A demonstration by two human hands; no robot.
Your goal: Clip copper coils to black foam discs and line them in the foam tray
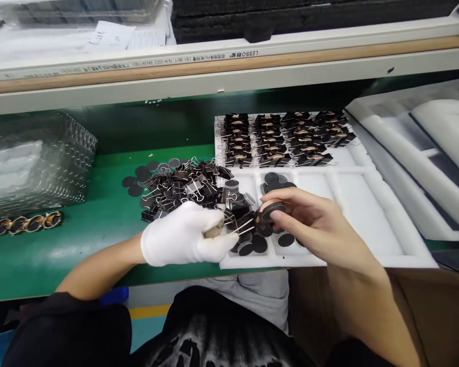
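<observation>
Item in hand: one binder clip (248, 224), black with wire handles, held just above the near edge of the white foam tray (367, 204). Left hand (183, 234), in a white glove, is closed on the clip's wire handles, pinching them. Right hand (309, 219), bare, grips a stack of dark round discs (272, 209) between thumb and fingers, pressed up against the clip's mouth; whether the clip has already closed on the stack cannot be told

Finished stock: the tray's far compartments hold rows of clipped sets (283, 137), four columns across, closely packed, each a black clip with something tan showing in it. By this count a good share of the work appears done

Stock left:
- loose clips (187, 186), a tangled heap on the green worktop (80, 239) just left of the tray, touching its edge
- loose discs on the worktop (141, 176), scattered at the heap's far left
- loose discs in the tray (275, 179), a few in the near compartments, some right under the hands
- the near right compartments lie bare

Judged state: roughly midway; the heap is large, so many sets seem yet to be made

Surroundings: clear ribbed trays (34, 158) stacked at far left, a chain of tan and dark rings (23, 223) in front of them, more foam trays (424, 142) to the right, a shelf rail (229, 66) above the worktop
</observation>
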